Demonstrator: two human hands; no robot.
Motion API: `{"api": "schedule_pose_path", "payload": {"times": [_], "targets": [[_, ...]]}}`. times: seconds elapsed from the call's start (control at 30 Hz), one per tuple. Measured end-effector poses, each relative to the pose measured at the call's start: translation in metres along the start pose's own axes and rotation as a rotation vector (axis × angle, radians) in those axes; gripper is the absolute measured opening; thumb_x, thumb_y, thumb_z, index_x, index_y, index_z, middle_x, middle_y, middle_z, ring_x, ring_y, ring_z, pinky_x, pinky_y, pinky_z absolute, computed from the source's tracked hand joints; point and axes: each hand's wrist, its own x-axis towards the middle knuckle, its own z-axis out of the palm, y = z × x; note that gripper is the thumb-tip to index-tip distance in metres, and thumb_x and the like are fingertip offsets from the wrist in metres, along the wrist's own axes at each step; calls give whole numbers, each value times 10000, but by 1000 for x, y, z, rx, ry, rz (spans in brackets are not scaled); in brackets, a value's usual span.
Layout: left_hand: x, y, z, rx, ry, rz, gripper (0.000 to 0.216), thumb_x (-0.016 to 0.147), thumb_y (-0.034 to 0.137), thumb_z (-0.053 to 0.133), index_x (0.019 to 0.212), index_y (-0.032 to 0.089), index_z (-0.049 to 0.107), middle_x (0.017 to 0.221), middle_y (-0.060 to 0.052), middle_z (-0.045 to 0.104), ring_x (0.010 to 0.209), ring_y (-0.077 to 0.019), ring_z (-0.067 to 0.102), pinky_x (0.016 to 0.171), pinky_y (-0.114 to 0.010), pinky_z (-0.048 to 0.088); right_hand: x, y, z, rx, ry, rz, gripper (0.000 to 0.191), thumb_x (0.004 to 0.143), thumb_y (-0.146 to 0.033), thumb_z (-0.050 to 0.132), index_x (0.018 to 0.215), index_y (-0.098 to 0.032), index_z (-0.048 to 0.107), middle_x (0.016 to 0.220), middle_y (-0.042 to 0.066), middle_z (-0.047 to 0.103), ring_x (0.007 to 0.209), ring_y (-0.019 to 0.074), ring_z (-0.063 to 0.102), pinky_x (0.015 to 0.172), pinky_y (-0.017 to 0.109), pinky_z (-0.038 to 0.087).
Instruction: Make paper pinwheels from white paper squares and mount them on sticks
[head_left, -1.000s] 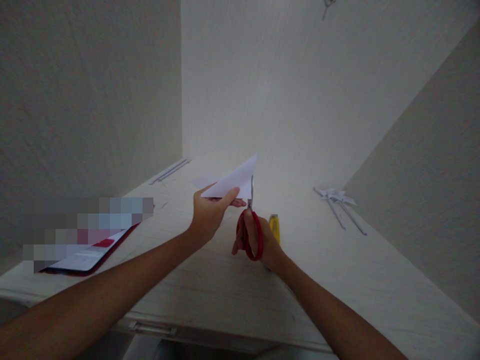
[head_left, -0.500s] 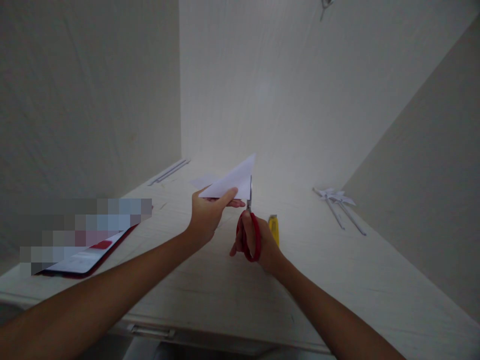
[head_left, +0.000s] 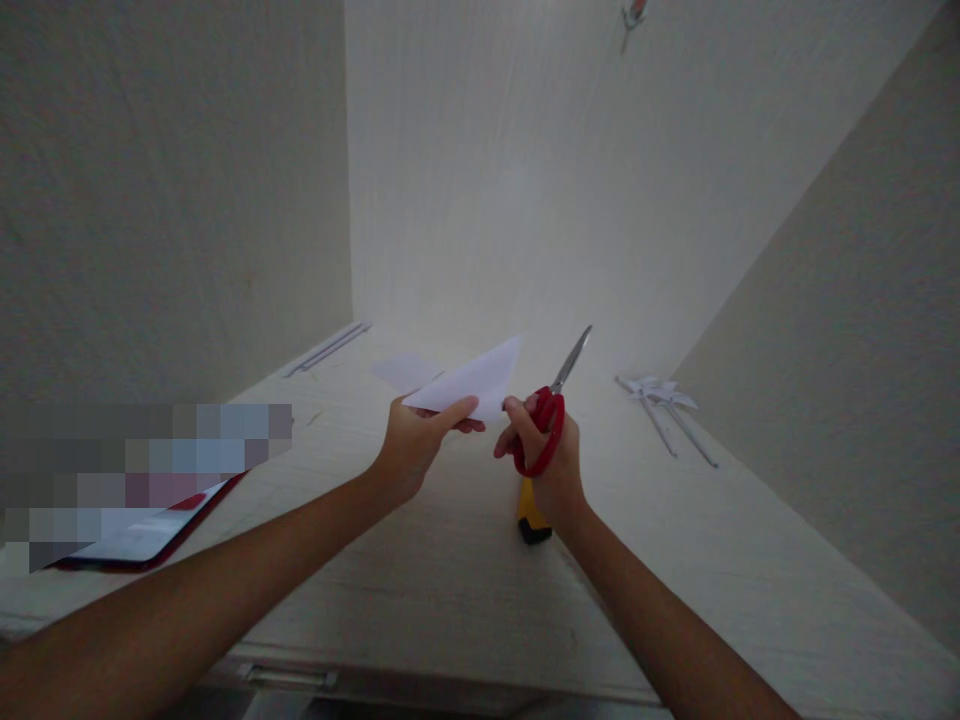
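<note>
A folded white sheet of paper, with one corner pointing up and to the right, is pinched in my left hand, the thumb lying on top. My right hand has its fingers through the red handles of a pair of scissors. The blades look closed and point up and away to the right, clear of the paper. The fingertips of that hand are at the paper's lower right corner; whether they grip it I cannot tell. Below the right hand lies a yellow and black utility knife, partly hidden by it.
Another white paper piece lies behind my left hand. Thin white sticks rest by the left wall. Two paper pinwheels on sticks lie at right. A tablet or phone, partly blurred out, is at left. Walls enclose the tabletop.
The scissors have come away from the paper's right edge and now tilt to the right. My right hand has moved up, its fingertips reaching the paper's corner. The paper is tilted lower.
</note>
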Motion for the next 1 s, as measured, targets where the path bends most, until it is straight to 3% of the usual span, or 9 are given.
{"api": "schedule_pose_path", "payload": {"times": [0.3,0.4,0.47,0.63,0.73,0.87,1.0], "targets": [[-2,-4,1,6,-98,-15,241,605,249,717,739,66,636,668,-62,663,578,-148,613,597,-271,509,8,4,-8,64,-1,-64,265,677,-228,624,724,-201,365,599,-74,523,352,44,450,311,168,284],[8,-1,-7,-62,-148,-16,262,633,257,693,822,85,637,810,-69,663,700,-146,613,680,-274,498,14,5,-11,6,25,-85,271,652,-231,635,729,-199,376,661,-60,526,360,35,432,317,173,295],[17,5,-15,-19,-143,-36,312,648,273,675,903,101,625,790,-56,657,668,-123,595,633,-241,475,16,8,-13,-62,14,-113,258,648,-232,627,728,-199,384,674,-52,530,381,37,429,336,180,310],[28,24,-26,212,-394,33,566,600,230,697,1125,167,497,729,-20,640,623,-103,583,580,-191,438,15,17,-16,-234,-106,-164,189,678,-261,584,754,-202,422,711,-20,556,497,69,471,432,202,366],[22,26,-24,275,-488,72,456,609,236,680,1039,199,532,683,9,606,513,-78,541,463,-151,379,12,20,-16,-289,-174,-148,188,691,-299,578,757,-202,430,709,-9,556,513,78,465,447,209,368],[18,22,-24,435,-438,159,158,670,267,630,780,153,639,574,12,559,384,-34,393,371,-141,255,12,18,-15,-288,-187,-133,238,673,-348,606,757,-199,440,699,-4,549,523,84,457,455,215,361],[22,22,-30,508,-391,172,214,700,308,609,847,160,657,489,22,525,358,-45,355,364,-157,222,18,11,-16,-237,-157,-71,236,693,-383,582,742,-188,457,606,-38,461,482,73,401,431,211,317]]}}
